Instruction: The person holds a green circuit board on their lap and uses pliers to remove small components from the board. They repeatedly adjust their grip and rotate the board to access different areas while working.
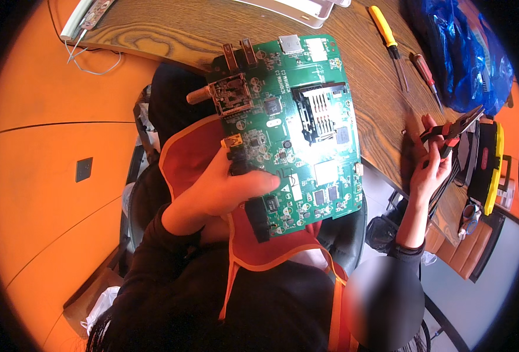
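Note:
My left hand grips a green circuit board along its left edge, the thumb lying over the printed face and the other fingers hidden beneath. The board is held up in front of my red apron. It carries metal connectors, a black card slot and several chips, and bright glare covers its middle. Off to the right, above the table's edge, my right hand is closed around pliers with red and black handles. Their metal jaws point up and right, away from the board.
A yellow-handled tool and a red-handled screwdriver lie on the wooden table. Beyond them sits a blue plastic bag. A black and yellow case stands at the right. A white frame-like object rests at the far edge.

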`<state>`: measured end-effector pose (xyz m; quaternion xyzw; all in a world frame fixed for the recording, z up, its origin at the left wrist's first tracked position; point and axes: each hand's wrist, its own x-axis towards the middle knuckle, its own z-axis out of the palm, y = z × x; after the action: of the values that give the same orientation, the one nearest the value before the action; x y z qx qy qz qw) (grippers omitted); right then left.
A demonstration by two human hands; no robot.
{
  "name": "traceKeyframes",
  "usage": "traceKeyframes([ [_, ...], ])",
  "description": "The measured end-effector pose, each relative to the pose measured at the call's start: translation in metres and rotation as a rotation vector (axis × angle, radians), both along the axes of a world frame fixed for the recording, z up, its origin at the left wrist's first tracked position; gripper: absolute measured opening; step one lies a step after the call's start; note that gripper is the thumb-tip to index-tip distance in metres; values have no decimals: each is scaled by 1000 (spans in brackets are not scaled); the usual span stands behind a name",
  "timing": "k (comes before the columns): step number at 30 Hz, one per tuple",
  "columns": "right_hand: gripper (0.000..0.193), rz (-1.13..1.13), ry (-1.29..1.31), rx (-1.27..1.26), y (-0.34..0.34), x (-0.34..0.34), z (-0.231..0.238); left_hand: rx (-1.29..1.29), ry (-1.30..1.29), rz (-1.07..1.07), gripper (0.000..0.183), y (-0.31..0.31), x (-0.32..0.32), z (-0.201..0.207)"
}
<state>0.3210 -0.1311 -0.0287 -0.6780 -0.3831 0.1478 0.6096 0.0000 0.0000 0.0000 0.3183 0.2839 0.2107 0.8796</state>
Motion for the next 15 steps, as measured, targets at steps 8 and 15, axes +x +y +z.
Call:
traceKeyframes([
  [8,32,109,-585,-89,0,-42,36,-27,-29,35,45,0,6,-1],
  [15,14,252,-1020,-342,6,-86,83,68,50,17,39,0,11,-2],
])
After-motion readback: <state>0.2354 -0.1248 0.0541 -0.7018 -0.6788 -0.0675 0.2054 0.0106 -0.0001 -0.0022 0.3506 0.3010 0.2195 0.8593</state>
